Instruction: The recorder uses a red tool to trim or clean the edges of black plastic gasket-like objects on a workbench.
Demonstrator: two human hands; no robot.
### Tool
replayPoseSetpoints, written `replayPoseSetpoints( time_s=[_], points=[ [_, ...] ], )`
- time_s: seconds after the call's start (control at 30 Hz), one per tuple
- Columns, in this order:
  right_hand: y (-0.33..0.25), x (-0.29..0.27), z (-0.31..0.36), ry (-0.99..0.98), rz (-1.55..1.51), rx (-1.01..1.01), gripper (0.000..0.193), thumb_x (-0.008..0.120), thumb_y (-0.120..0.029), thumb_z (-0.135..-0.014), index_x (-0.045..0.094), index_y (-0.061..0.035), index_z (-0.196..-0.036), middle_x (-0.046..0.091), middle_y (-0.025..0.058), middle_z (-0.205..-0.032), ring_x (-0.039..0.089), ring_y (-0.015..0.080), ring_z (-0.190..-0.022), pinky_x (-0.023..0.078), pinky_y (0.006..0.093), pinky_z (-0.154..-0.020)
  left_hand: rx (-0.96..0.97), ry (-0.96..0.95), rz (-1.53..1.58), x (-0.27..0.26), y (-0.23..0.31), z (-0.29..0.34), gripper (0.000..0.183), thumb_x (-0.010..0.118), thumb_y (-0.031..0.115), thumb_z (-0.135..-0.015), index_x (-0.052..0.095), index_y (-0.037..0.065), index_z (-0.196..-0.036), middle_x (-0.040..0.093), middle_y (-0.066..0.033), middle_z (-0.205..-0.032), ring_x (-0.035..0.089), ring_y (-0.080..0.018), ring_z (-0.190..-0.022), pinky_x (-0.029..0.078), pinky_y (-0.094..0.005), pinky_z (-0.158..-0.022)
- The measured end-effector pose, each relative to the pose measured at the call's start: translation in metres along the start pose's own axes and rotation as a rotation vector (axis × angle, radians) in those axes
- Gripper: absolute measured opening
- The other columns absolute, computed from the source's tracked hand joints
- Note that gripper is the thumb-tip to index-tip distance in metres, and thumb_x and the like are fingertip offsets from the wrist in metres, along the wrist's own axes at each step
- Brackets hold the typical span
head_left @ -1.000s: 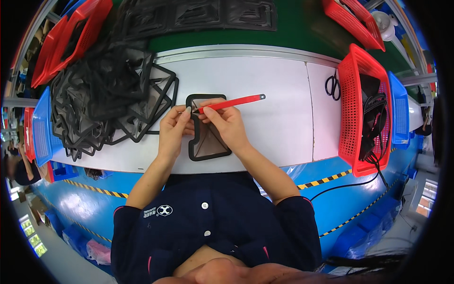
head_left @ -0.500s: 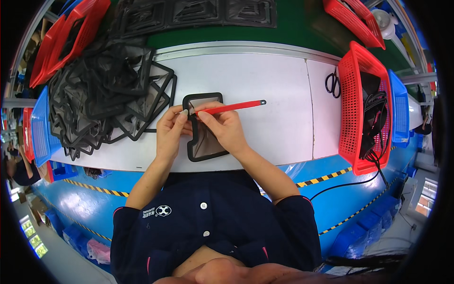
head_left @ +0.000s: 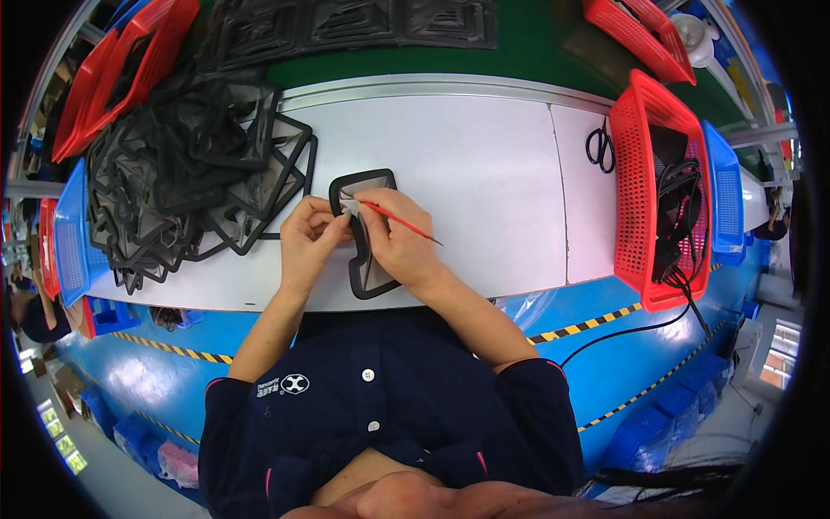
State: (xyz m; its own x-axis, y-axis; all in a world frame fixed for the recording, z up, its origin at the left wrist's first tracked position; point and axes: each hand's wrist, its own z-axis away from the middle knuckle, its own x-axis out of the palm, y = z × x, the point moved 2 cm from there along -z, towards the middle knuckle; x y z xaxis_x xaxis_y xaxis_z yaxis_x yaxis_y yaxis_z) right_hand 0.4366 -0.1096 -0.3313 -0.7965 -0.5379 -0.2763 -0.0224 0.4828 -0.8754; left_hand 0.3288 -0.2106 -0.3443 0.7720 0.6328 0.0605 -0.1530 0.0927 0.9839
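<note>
A black-edged frame (head_left: 362,283) with thin grey sheeting inside lies on the white table in front of me. My left hand (head_left: 309,238) is closed, thumb and fingertips pinching the frame's left edge near its inward bend. My right hand (head_left: 402,240) lies over the frame's right part and hides it. It grips a slim, flat red tool (head_left: 399,220), now seen nearly edge-on, with its far end pointing down to the right. A tiny whitish bit (head_left: 349,207) shows between the two hands' fingertips; what it is I cannot make out.
At left a tangled heap of similar black frames (head_left: 186,173) covers the table. Black-handled scissors (head_left: 600,150) lie at right beside a red basket (head_left: 624,186) holding black parts and cables. Behind the metal rail (head_left: 450,84), black moulded sheets (head_left: 354,22) lie on a green surface.
My right hand has turned, swinging the red tool's free end from up-right to down-right. The frame has shifted and tilted slightly. My left hand keeps its pinch.
</note>
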Motion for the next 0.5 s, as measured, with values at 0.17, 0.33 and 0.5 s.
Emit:
replayPoseSetpoints(
  time_s=[0.17, 0.33, 0.5],
  points=[
    [0.017, -0.062, 0.004, 0.206, 0.015, 0.181, 0.007, 0.056, -0.004, -0.085, 0.06, -0.0009, -0.09, 0.061, 0.009, -0.079, 0.061, 0.0178, -0.07, 0.048, 0.0266, -0.063, -0.066, 0.112, -0.18, -0.046, 0.013, -0.007, 0.009, 0.055, 0.002, -0.081, 0.047, 0.002, -0.077, 0.059, -0.0069, -0.062, 0.058, -0.0111, -0.053, 0.047, -0.0208, -0.049],
    [0.045, -0.139, 0.009, 0.507, -0.059, 0.352, 0.011, 0.052, -0.008, -0.09, 0.055, 0.0022, -0.094, 0.058, 0.0069, -0.074, 0.057, 0.0117, -0.064, 0.046, 0.0226, -0.061, -0.134, 0.194, -0.467, -0.053, 0.005, 0.007, 0.015, 0.054, 0.002, -0.079, 0.043, 0.004, -0.07, 0.055, -0.0058, -0.054, 0.051, -0.0088, -0.044, 0.039, -0.0206, -0.04],
    [0.073, -0.205, 0.016, 0.774, 0.004, 0.331, 0.013, 0.05, -0.007, -0.09, 0.055, 0.0038, -0.094, 0.059, 0.0087, -0.074, 0.057, 0.0135, -0.065, 0.048, 0.0239, -0.061, -0.179, 0.266, -0.437, -0.073, 0.007, 0.004, 0.013, 0.056, 0.003, -0.079, 0.045, 0.002, -0.072, 0.056, -0.0059, -0.052, 0.051, -0.0072, -0.042, 0.038, -0.0213, -0.037]
  ],
)
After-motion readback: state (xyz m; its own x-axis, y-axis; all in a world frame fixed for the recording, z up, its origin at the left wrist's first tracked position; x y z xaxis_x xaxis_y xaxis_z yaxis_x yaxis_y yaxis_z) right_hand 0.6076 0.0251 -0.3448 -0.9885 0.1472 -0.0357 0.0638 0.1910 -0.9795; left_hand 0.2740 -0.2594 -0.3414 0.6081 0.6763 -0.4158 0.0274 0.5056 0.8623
